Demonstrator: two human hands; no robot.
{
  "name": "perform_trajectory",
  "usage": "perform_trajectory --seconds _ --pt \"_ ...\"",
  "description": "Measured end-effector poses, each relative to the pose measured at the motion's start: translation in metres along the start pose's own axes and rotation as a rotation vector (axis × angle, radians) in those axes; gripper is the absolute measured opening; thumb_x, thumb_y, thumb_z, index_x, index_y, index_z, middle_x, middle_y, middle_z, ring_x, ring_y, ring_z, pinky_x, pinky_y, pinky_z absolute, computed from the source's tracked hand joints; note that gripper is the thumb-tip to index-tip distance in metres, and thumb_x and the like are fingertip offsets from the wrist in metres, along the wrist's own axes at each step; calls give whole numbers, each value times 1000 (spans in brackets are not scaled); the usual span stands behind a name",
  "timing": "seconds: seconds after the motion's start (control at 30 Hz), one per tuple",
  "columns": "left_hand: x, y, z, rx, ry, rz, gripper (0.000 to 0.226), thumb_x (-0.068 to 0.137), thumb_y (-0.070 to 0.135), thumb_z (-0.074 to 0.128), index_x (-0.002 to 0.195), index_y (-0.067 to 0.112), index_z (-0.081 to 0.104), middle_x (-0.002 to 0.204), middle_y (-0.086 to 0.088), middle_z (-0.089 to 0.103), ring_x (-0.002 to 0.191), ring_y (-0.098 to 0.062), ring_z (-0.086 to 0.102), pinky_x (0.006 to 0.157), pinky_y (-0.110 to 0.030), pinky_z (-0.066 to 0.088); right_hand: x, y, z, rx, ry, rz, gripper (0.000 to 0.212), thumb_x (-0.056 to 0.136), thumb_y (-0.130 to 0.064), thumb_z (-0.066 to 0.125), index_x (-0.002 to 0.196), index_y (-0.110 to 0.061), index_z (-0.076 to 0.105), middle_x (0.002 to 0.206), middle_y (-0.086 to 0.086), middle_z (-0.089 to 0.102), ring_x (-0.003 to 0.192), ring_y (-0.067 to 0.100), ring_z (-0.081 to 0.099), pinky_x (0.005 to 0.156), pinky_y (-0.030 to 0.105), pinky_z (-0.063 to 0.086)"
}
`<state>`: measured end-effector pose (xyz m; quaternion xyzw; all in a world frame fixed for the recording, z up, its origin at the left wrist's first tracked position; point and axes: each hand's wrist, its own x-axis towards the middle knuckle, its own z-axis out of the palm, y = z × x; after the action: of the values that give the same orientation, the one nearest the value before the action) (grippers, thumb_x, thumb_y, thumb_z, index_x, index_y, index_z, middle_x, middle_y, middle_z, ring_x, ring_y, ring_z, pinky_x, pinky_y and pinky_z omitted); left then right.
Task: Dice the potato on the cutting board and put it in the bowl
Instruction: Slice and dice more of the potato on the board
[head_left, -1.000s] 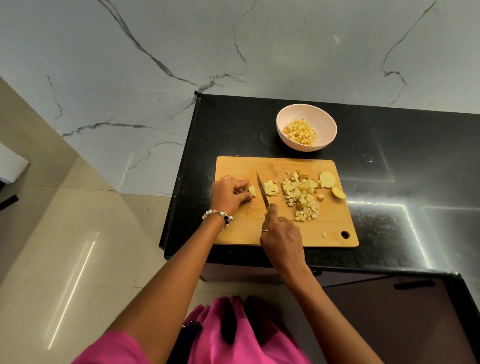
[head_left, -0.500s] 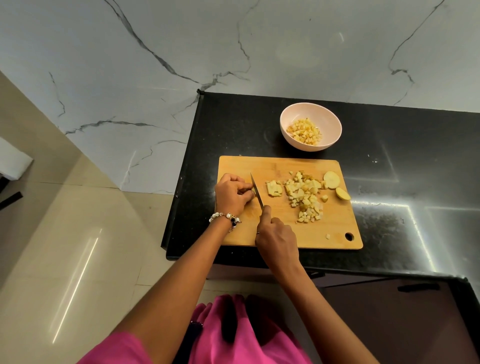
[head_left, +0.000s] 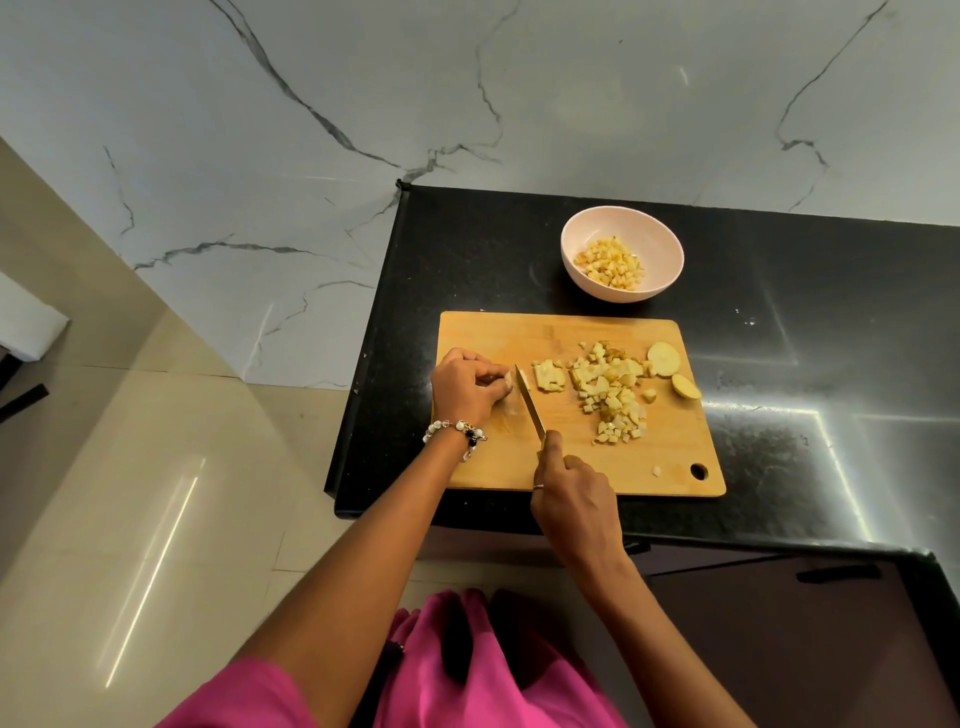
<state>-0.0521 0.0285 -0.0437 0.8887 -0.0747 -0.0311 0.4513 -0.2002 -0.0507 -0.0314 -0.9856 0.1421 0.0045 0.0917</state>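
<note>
Head view, potato piece under left hand

L hand curled, R hand gripping

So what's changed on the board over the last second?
The knife in the right hand has stepped leftward along the potato piece, its blade now right beside the left hand, whose fingers pinch the small remaining piece. Nothing was picked up or let go. The diced pile, two end slices, cutting board and bowl stayed put.
</note>
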Motion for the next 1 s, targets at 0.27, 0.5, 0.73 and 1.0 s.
perform_trajectory --seconds 0.27,0.5,0.73,1.0 --pt "2 -7 -20 -198 31 -86 24 83 12 68 108 10 69 101 -1 69 84 -6 62 73 -11 50 9 -13 0 155 103 -20 39 89 -8 53 126 5 53 61 16 62 46 34 54 42 30 24" --pt "0 -3 -28 -356 141 -213 19 86 11 65 104 7 70 78 -1 68 62 -7 61 57 -13 52 16 -12 11 100 105 -45 46 88 -4 52 132 6 45 74 21 65 54 37 59 44 33 31" --pt "1 6 -21 -331 122 -211 17 84 7 66 101 7 71 81 1 68 62 -5 60 57 -14 53 24 27 4 100 140 82 49 95 -9 36 143 0 30 91 20 65 76 38 62 57 38 40" --pt "2 19 -4 -300 57 -203 17 85 10 66 100 11 72 92 1 71 73 -5 64 68 -22 56 24 58 -21 459 251 144 39 97 -16 47 132 -2 50 81 17 69 64 27 58 56 33 36"
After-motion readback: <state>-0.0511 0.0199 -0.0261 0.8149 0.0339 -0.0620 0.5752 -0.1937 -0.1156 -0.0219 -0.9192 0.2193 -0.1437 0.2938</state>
